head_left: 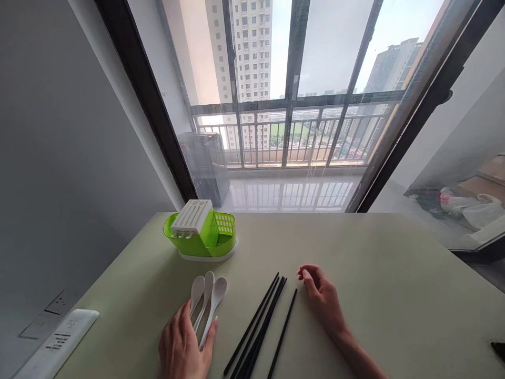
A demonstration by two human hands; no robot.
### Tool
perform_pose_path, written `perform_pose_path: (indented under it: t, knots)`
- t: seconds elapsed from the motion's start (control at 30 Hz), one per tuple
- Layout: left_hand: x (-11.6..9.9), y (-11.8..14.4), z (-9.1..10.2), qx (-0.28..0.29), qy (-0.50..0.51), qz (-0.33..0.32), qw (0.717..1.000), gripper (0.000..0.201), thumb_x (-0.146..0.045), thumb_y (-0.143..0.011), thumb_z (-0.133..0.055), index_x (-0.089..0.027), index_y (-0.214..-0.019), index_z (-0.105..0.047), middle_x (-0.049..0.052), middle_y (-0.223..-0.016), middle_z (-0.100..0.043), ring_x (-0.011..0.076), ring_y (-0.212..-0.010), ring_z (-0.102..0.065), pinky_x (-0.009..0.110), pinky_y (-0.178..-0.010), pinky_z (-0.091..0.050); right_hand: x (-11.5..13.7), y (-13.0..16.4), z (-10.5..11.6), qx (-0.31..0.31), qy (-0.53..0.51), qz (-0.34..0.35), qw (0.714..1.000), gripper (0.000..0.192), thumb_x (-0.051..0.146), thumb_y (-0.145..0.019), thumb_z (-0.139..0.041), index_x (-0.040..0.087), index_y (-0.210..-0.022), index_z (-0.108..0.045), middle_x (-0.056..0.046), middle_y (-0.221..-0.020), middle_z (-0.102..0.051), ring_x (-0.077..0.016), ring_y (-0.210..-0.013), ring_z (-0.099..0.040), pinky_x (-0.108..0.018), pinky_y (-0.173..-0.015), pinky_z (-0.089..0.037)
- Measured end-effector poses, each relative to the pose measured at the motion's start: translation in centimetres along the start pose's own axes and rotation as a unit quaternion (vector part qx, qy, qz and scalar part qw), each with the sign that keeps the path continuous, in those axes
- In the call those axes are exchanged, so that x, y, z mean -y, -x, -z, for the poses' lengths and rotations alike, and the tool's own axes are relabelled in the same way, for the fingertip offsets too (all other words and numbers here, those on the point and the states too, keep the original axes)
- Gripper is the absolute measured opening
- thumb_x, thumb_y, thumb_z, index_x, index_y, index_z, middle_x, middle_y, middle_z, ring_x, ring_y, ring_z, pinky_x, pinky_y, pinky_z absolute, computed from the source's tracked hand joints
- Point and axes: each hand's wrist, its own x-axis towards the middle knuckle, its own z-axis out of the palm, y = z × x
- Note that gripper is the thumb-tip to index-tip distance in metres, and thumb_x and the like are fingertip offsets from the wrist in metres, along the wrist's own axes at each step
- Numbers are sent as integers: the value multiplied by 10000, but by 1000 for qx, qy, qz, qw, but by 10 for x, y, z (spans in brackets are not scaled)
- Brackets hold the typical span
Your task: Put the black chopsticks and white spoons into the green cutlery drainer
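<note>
Three white spoons (216, 295) lie on the table, bowls pointing away from me and fanned slightly apart. My left hand (185, 345) closes around their handles, fingers on the left side and thumb on the right; the lower handle ends are partly hidden by it. To the right of that hand, several black chopsticks (260, 329) lie in a loose slanted bundle. One single chopstick (282, 332) rests a little apart from them. Beside its tip is my right hand (320, 295), low over the table with fingers curled together and nothing in them.
Behind the spoons stands a green cutlery caddy (205, 237) with a white slotted top, small hooks and a white base. A white remote-like device (65, 337) sits at the left edge. The pale table (355, 247) reaches back to a glass door. A dark object (498, 348) shows at far right.
</note>
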Motion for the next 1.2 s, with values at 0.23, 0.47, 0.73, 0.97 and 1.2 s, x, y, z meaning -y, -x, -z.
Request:
perform_pose_path:
  t: [0.23, 0.47, 0.73, 0.97, 1.2]
  knots:
    - [3, -3, 0, 2, -4, 14, 1000, 603, -558, -991, -381, -84, -1332, -535, 216, -1192, -677, 352, -1062, -641, 465, -878, -508, 1, 0, 0, -2, -3, 0, 1000, 399, 583, -967, -509, 215, -1025, -652, -63, -934, -743, -245, -900, -690, -325, -793, -511]
    - [7, -5, 1, 36, 11, 38, 999, 611, -574, -975, -376, -94, -1297, -573, 205, -1181, -673, 349, -1033, -642, 471, -865, -512, 1, 0, 0, -4, -2, 6, 1000, 391, 574, -961, -520, 213, -1018, -660, -64, -925, -743, -245, -876, -692, -327, -782, -512]
    - [3, -10, 5, 76, 1, 41, 996, 462, -461, -962, -438, -156, -1213, -677, 148, -1116, -664, 311, -992, -639, 437, -849, -513, 1, -1, 0, -5, 3, 9, 1000, 429, 611, -953, -510, 214, -1010, -662, -66, -918, -750, -248, -865, -696, -333, -786, -522]
    - [1, -11, 3, 90, -23, 4, 996, 402, -360, -972, -463, -154, -1198, -725, 146, -1083, -655, 289, -934, -638, 426, -804, -528, 0, 0, 0, 3, 2, 0, 1000, 392, 583, -963, -503, 223, -1024, -646, -53, -940, -741, -241, -891, -689, -331, -827, -499]
    - [0, -10, 1, 110, -26, -16, 993, 367, -318, -983, -468, -212, -1218, -729, 114, -1082, -654, 264, -942, -647, 396, -791, -533, 3, 0, 0, 5, 6, -1, 1000, 396, 582, -954, -507, 219, -1010, -653, -63, -930, -743, -247, -869, -687, -335, -805, -500]
